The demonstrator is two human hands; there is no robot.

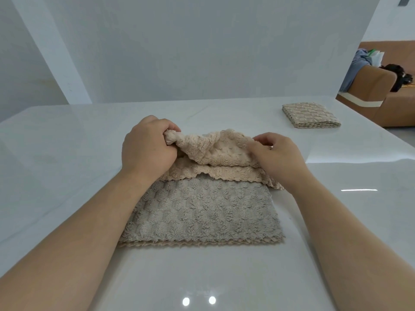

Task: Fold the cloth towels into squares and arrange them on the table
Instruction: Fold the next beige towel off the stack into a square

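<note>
At the centre of the frame the towel lies on the white surface. The left hand has its fingers clamped on the bunched far corner; the right hand pinches the other. One folded towel sits at upper right. With the left corner wadded, the fold could land crooked.

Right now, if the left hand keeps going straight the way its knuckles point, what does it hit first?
Only bare table ahead of the left hand, which grips the beige towel; beyond that, the white wall. The folded towel sits off to the right, out of line. Depth is approximate.
</note>
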